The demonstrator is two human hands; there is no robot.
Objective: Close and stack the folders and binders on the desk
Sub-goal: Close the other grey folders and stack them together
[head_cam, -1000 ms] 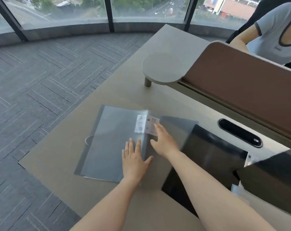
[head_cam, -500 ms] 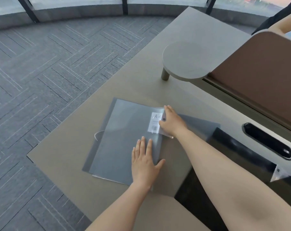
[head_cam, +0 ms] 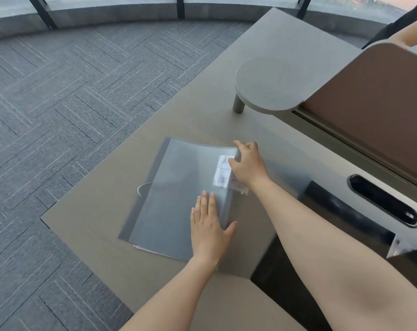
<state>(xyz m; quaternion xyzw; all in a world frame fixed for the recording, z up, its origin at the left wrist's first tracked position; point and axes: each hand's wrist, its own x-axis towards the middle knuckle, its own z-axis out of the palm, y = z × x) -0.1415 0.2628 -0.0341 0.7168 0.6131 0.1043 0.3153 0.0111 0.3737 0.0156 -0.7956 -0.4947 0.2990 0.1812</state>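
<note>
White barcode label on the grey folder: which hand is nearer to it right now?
Right. The right hand grips the folder edge with its thumb on the white label; the left hand lies flat on the cover, nearer the person, apart from the label.

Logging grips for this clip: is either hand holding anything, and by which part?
The right hand pinches the folder cover at its far right corner, beside the label. The left hand lies flat on it.
</note>
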